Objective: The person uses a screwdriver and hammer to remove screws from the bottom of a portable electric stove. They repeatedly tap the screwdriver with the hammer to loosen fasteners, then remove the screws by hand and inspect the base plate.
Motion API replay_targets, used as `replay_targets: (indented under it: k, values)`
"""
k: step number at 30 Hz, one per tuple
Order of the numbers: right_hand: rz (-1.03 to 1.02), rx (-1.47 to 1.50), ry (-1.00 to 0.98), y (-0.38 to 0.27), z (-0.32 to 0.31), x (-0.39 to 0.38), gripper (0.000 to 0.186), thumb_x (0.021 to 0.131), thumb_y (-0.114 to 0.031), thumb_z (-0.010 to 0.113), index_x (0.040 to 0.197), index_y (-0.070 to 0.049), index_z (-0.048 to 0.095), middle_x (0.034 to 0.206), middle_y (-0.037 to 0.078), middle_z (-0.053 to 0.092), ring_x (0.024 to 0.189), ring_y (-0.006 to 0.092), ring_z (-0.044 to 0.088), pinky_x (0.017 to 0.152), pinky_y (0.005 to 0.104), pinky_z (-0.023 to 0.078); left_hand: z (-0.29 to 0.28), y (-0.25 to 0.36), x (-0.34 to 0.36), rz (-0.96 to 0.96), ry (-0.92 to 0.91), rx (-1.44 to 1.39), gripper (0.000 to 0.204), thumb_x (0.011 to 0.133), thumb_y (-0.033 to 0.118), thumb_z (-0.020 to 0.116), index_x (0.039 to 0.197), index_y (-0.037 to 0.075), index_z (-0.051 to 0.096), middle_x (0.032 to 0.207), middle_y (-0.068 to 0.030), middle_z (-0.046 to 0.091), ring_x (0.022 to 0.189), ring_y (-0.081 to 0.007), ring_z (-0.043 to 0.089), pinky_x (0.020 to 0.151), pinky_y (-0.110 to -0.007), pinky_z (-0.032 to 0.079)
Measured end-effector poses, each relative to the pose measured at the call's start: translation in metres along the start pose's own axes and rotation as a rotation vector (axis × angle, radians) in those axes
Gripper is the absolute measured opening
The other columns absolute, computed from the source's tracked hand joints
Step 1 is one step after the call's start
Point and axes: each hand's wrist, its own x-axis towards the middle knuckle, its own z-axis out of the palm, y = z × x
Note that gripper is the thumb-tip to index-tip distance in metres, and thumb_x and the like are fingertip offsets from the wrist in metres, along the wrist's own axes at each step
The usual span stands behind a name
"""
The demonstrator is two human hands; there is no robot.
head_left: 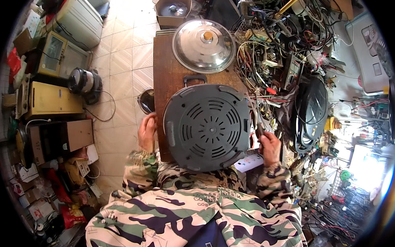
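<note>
Cooker base (206, 126) upturned at tabletop (167, 76) front edge. Left hand (146, 132) clenched on its rim; right hand (268, 145) grasping a thin tool (259, 119). Risk: base tips off edge if left grip loosens.

Cooker (207, 127): round grey appliance, upside down, flat underside up. Underside shows ring of radial vent slots around centre screw, small feet near rim. Dark handle sticks out at far edge. Sits on near end of brown wooden table (165, 68), near edge overhanging toward lap. Slim tool (259, 121): upright just beside cooker's right rim.
</note>
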Motion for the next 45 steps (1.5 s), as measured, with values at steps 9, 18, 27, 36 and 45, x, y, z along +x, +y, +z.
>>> replay_targets:
  k: [9,18,27,36,45]
  values:
    - [-0.161,-0.179,0.053,0.093,0.057,0.091,0.039,0.093,-0.018,0.069,0.122,0.007,0.066,0.112,0.025,0.072,0.106,0.035,0.07,0.093,0.0413,0.053,-0.061,-0.205,-0.035,0.201,0.086,0.241,0.042,0.105,0.036,0.058,0.124,0.0,0.066,0.106,-0.0063,0.07,0.09,-0.0141,0.065,0.074,-0.028,0.053]
    - [-0.285,-0.507,-0.122,0.086,0.071,0.093,0.037,0.088,-0.019,0.074,0.119,0.001,0.067,0.109,0.026,0.073,0.104,0.045,0.069,0.09,0.0495,0.054,-0.009,-0.154,-0.051,0.014,0.141,0.297,0.041,0.106,0.035,0.057,0.124,-0.001,0.066,0.108,-0.0072,0.07,0.092,-0.0155,0.066,0.077,-0.029,0.053]
    - [-0.207,-0.2,-0.263,0.029,0.052,0.067,0.046,0.099,-0.039,0.064,0.12,0.002,0.068,0.1,0.025,0.074,0.096,0.0385,0.072,0.085,0.0449,0.055,0.0,-0.138,-0.041,-0.023,0.136,0.324,0.041,0.106,0.034,0.057,0.125,-0.001,0.065,0.11,-0.0082,0.071,0.094,-0.0169,0.067,0.08,-0.03,0.054]
    - [-0.358,-0.11,-0.45,-0.026,0.05,0.017,0.091,0.091,-0.056,0.074,0.144,0.013,0.047,0.137,0.035,0.058,0.127,0.042,0.06,0.107,0.0469,0.047,0.003,-0.129,-0.034,-0.036,0.118,0.34,0.04,0.106,0.033,0.056,0.126,-0.001,0.065,0.112,-0.0092,0.071,0.096,-0.0183,0.067,0.083,-0.032,0.054]
    - [-0.268,-0.023,-0.484,-0.019,0.05,0.018,0.084,0.089,-0.039,0.083,0.146,0.01,0.046,0.132,0.024,0.064,0.122,0.0274,0.063,0.104,0.0387,0.05,0.006,-0.118,-0.02,-0.039,0.076,0.347,0.04,0.107,0.032,0.056,0.126,-0.001,0.064,0.114,-0.0101,0.071,0.099,-0.0197,0.068,0.086,-0.033,0.055]
